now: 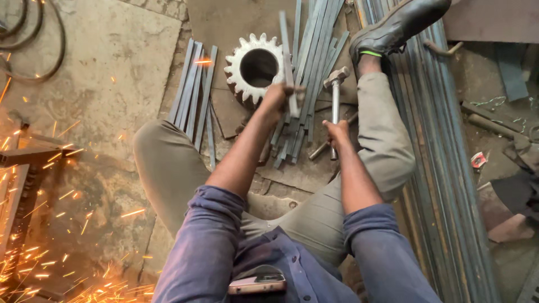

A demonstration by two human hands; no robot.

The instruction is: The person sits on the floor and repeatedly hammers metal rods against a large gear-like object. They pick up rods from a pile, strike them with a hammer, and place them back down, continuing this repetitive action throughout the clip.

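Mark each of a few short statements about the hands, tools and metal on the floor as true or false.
1. The left hand grips a flat metal strip. True.
2. The right hand holds a hammer. True.
3. The gear lies on the person's lap. False: it lies on the floor, beyond the hands.
4. Sparks fly at the right edge. False: they fly at lower left.
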